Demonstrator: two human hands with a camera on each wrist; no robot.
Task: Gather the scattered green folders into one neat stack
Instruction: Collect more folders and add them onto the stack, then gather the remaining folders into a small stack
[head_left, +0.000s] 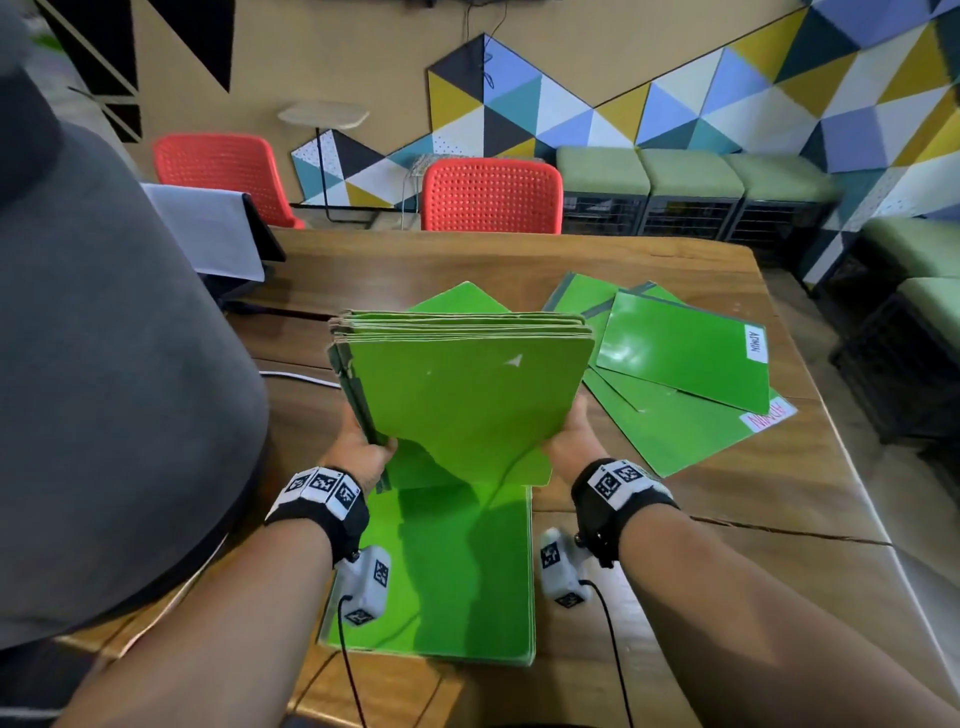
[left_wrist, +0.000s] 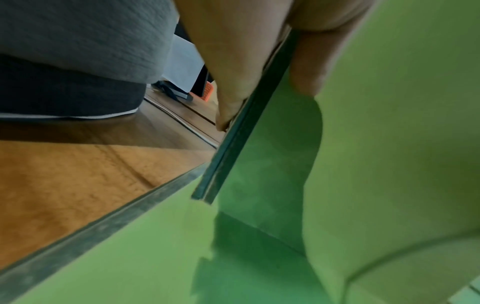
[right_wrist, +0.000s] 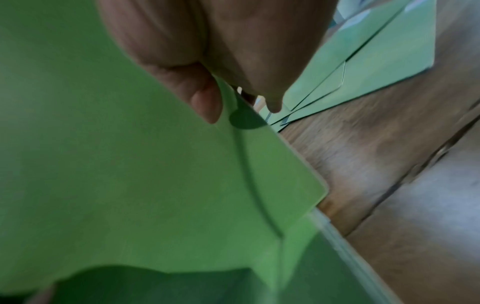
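Head view: left hand and right hand grip the folder bundle upright by its sides, probably squaring edges over the bottom folder.

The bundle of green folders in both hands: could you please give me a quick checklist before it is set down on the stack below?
1. Left hand grips the bundle at its left edge: ok.
2. Right hand grips its right edge: ok.
3. Bundle edges flush: not ok, top edges are staggered.
4. Flat stack lies under the bundle: ok.
5. All folders gathered: not ok, loose folders remain on the table.
6. Wrist cables clear of the stack: cannot tell.
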